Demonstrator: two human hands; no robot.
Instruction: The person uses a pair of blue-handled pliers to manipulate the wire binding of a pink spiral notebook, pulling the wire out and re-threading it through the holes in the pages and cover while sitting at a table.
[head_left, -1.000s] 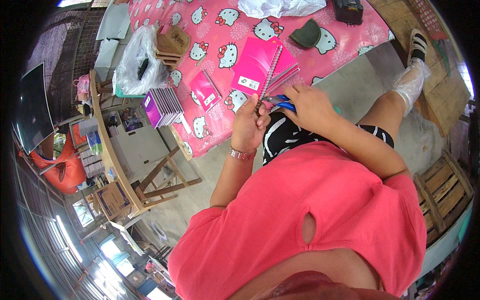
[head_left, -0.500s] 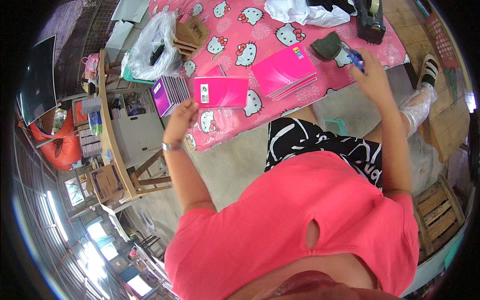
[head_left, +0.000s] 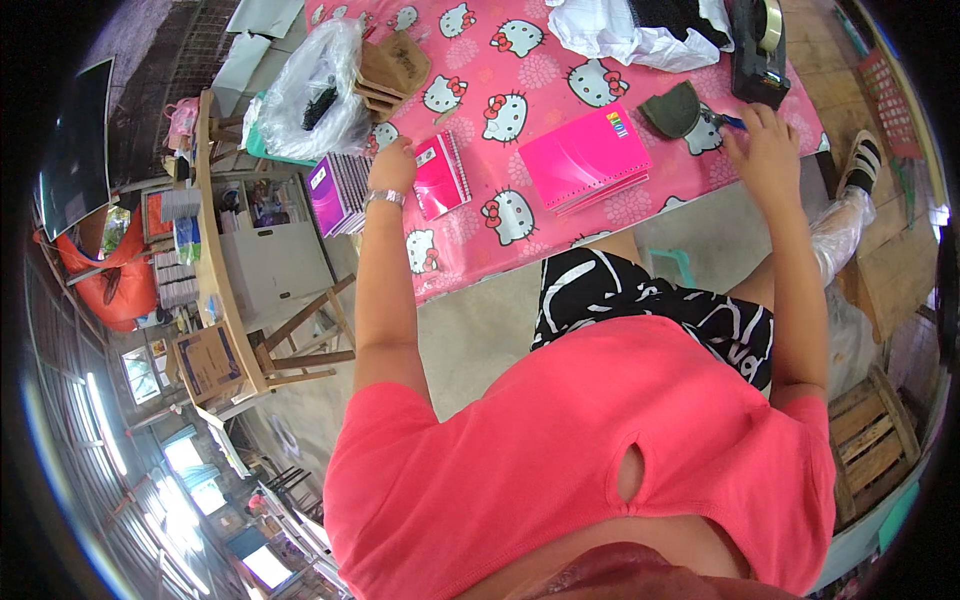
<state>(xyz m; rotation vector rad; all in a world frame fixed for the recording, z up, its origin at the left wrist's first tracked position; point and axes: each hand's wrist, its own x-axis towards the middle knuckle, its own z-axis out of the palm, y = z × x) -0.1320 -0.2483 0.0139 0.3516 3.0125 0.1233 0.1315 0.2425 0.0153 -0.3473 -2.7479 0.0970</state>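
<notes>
My left hand (head_left: 393, 166) is closed, its fingers curled at the upper left edge of a small pink spiral notebook (head_left: 440, 178); what they grip, if anything, is hidden. Just left of it stands a row of spiral notebooks with purple covers (head_left: 323, 195). A neat stack of larger pink spiral notebooks (head_left: 585, 158) lies in the middle of the table. On the right, my right hand (head_left: 766, 150) holds a blue-handled tool (head_left: 732, 122), whose kind I cannot make out, beside a dark green rounded pouch-like object (head_left: 672, 110).
The table wears a pink cat-print cover (head_left: 465, 250). A clear plastic bag (head_left: 315, 85) and brown cardboard pieces (head_left: 395, 72) lie at the far left. At the far right stand a black tape dispenser (head_left: 757, 70) and a white cloth (head_left: 640, 35). A wooden bench (head_left: 215, 240) is to the left.
My left hand has moved farther over the table. The wide pink cover beside it no longer shows, and a smaller spiral notebook is visible there. My right hand keeps the blue tool, shifted slightly right.
</notes>
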